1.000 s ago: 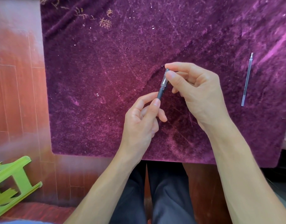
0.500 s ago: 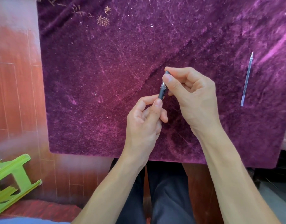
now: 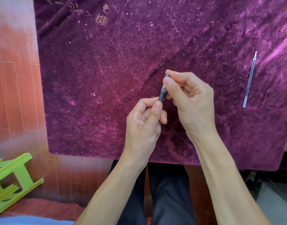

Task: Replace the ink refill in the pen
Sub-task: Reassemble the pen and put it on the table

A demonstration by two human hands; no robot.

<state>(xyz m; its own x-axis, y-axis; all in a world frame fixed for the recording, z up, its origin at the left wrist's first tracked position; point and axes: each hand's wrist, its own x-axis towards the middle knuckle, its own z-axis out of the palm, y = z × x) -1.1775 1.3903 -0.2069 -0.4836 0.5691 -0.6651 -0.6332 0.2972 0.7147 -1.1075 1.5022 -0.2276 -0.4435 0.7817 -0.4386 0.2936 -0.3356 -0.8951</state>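
A dark pen (image 3: 162,94) with a clear section near its upper end is held between both hands above the purple cloth (image 3: 107,78). My left hand (image 3: 144,124) pinches its lower end with thumb and forefinger. My right hand (image 3: 190,98) grips the upper end, thumb pressed on the clear section, and hides the top of the pen. A thin clear ink refill (image 3: 250,80) with a metal tip lies alone on the cloth to the right, well apart from both hands.
The purple cloth covers the table; its near edge runs just above my dark trousers (image 3: 164,195). A green plastic stool (image 3: 11,177) lies tipped on the reddish wooden floor (image 3: 13,95) at the lower left.
Both hands with the pen have drifted slightly down and closer together; less of the pen shows between them. The refill on the cloth has not moved.
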